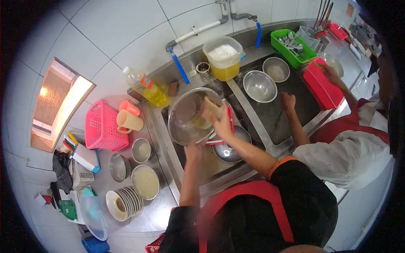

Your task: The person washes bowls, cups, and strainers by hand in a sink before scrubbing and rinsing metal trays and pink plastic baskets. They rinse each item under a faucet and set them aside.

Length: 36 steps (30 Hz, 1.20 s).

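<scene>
A large metal bowl (179,126) is held tilted over the left sink, its inside facing up. At its lower rim, my left hand (193,152) grips the bowl, with the fingers partly hidden. My right hand (222,124) is closed on a tan sponge-like pad (212,109) at the right side of the bowl's inside. Under and beside my right hand is a red-edged item (230,118), mostly covered. Another metal bowl (230,152) lies in the sink below my right forearm.
Yellow liquid fills a bottle (152,90) and a tub (223,67) behind the sink. Stacked plates (122,202), bowls (145,181) and a pink basket (103,126) stand left. At right, a co-worker (346,139) reaches over the second sink, near a red bin (322,86) and green basket (291,48).
</scene>
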{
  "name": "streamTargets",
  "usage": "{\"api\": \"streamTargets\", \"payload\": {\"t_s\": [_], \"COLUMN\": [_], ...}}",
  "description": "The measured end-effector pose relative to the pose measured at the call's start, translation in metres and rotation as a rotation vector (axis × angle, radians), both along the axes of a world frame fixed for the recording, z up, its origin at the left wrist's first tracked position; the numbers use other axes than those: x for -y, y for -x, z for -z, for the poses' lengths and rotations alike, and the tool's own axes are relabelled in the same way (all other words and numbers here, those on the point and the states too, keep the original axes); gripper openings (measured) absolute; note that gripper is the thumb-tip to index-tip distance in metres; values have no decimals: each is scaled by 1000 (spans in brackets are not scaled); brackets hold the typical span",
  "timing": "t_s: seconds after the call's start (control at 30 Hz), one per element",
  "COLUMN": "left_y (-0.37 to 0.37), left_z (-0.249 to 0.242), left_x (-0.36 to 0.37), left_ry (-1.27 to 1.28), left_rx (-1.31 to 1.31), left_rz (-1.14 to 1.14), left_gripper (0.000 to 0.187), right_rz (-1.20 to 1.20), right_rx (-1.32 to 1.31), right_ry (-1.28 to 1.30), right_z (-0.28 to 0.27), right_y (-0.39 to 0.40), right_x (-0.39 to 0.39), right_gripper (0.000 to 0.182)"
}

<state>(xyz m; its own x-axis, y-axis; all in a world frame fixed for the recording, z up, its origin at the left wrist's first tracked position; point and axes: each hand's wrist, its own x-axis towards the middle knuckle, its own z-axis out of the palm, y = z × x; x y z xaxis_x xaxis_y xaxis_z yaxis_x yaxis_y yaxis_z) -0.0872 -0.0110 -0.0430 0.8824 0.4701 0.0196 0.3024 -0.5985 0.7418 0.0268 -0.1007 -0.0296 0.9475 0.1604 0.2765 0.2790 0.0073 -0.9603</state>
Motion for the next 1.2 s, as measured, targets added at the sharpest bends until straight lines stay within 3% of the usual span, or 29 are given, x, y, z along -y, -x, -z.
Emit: {"api": "streamTargets", "payload": {"t_s": [0.07,0.1,0.2,0.23,0.27,0.3,0.37,0.4,0.47,0.5,0.53,0.6,0.63,0.7,0.73,0.77,0.83,0.87,0.9,0.97,1.0,1.07,1.1,1.13,1.2], "left_y": [-23,-29,-26,-21,-17,-10,-8,-8,-10,-12,-13,-15,-19,-18,-21,-21,-23,-24,-27,-27,-29,-33,-32,-31,-33], "left_z": [34,37,26,-8,-5,2,9,12,15,14,13,15,15,31,40,-4,10,15,-15,-5,-2,-6,-7,-7,26], "left_x": [18,22,24,33,30,25,21,24,31,37,41,46,48,63,70,87,97,101,100,83,79,81,84,87,86], "left_ry": [755,1137,1163,1198,1199,1210,1218,1287,1357,1371,1384,1418,1448,1489,1529,1244,1280,1315,1090,1176,1254,1227,1203,1178,1209], "left_rx": [318,473,523,532,531,412,297,285,269,282,298,242,186,176,156,-144,-80,-4,-187,-49,105,89,67,39,59], "left_rz": [-328,-493,-503,-540,-549,-477,-406,-376,-341,-306,-272,-294,-309,-244,-175,-179,-120,-76,-33,-63,-101,-142,-185,-227,-154], "left_gripper": [29,30,34,34,34,33,31,30,29,27,24,24,24,25,26,28,28,29,30,29,30,29,30,32,33], "right_rz": [-34,-29,-228,21,258,251,96,95,-84,-62,-64,-259,-504,-824,-814,-711,-539,-524,-569,-628,-625,-415,-255,-253,-71], "right_rx": [-575,-571,-698,-266,171,167,628,627,943,914,916,814,613,253,255,-23,-667,-666,-365,248,247,533,295,287,563], "right_ry": [-272,-274,-447,-158,130,131,748,749,770,1000,1000,1241,1379,997,1004,738,108,104,331,761,758,1292,1262,1258,1133], "right_z": [17,33,56,41,26,10,-16,-16,-10,-4,7,13,17,13,24,43,30,48,89,149,120,19,58,58,33], "right_y": [27,27,15,4,-5,-8,-17,-22,-31,-34,-36,-27,-19,-14,-16,-17,-20,-27,-37,-48,-45,-32,-42,-45,-59], "right_x": [-10,-12,-7,1,8,18,32,29,21,14,13,14,15,22,18,9,12,9,2,-9,6,54,44,45,46], "right_gripper": [39,39,43,42,42,42,34,34,24,18,18,16,17,20,20,20,21,21,19,16,16,15,16,16,17]}}
